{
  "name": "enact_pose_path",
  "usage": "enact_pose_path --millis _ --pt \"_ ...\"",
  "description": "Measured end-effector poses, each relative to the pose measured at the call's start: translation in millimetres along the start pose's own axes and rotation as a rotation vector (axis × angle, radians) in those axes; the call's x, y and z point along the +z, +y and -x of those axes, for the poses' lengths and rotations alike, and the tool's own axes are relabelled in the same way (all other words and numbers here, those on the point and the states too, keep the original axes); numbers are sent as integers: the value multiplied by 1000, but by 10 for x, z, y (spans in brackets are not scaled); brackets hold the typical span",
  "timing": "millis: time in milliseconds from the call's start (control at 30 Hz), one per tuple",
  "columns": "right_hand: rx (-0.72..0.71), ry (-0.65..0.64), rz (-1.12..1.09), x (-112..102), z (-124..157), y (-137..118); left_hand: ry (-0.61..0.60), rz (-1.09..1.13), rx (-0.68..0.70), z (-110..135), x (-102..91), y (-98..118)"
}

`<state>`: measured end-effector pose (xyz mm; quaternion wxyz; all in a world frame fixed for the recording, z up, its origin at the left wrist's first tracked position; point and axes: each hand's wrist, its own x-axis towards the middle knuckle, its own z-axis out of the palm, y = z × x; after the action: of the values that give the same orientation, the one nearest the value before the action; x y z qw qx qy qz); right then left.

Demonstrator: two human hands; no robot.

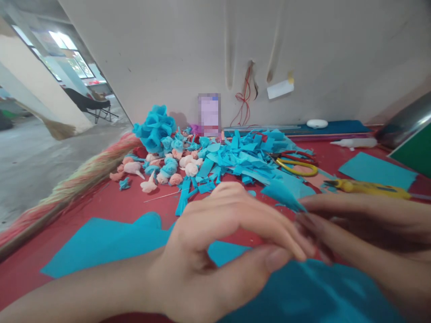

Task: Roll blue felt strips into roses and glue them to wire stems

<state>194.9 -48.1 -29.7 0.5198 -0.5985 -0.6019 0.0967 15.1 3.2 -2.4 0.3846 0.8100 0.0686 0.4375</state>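
My left hand point(215, 251) reaches in from the lower left, its fingers curled over towards the thumb in a pinch. What lies between those fingertips, if anything, I cannot make out. Close beside them is my right hand point(367, 237), blurred, with fingers and thumb pressed together on a piece of blue crepe paper point(284, 194) that sticks out to the left. A larger sheet of blue paper point(310, 296) spreads below both hands. More blue paper point(101, 242) lies flat on the red tabletop point(131, 204), partly behind my left forearm.
Blue scraps point(235, 157) are heaped mid-table, with small pink and blue paper flowers point(168, 168) and a big blue flower bunch point(155, 128) to their left. Yellow-and-red-handled scissors point(298, 167), a yellow glue gun point(373, 187) and a white bottle point(357, 143) lie right. A grey panel point(175, 54) rises behind.
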Motion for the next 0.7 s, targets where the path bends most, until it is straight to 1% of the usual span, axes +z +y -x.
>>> enact_pose_path --millis 33,100,167,233,367,467,533,567,600,700 --pt "-22 -22 -33 -10 -7 -3 -6 17 -38 8 6 -6" --pt "-53 -68 -120 -22 -24 -7 26 42 -149 34 27 -35" --pt "-48 -97 -189 -23 -39 -10 72 66 -253 63 55 -71" --pt "-19 -126 -217 -16 -46 -14 119 106 -320 84 83 -101" --pt "23 -105 -222 8 -30 -22 211 219 -434 78 119 -128" --pt "32 -64 -208 21 -10 -22 184 166 -480 54 118 -134" --pt "7 -73 -180 24 -4 -17 140 70 -436 45 107 -133" --pt "-17 -69 -164 24 -6 -14 127 18 -377 42 98 -129" --pt "-19 -86 -149 23 -9 -11 122 -37 -297 39 87 -121" --pt "-32 -80 -111 15 -24 -4 147 -233 -15 16 41 -69"
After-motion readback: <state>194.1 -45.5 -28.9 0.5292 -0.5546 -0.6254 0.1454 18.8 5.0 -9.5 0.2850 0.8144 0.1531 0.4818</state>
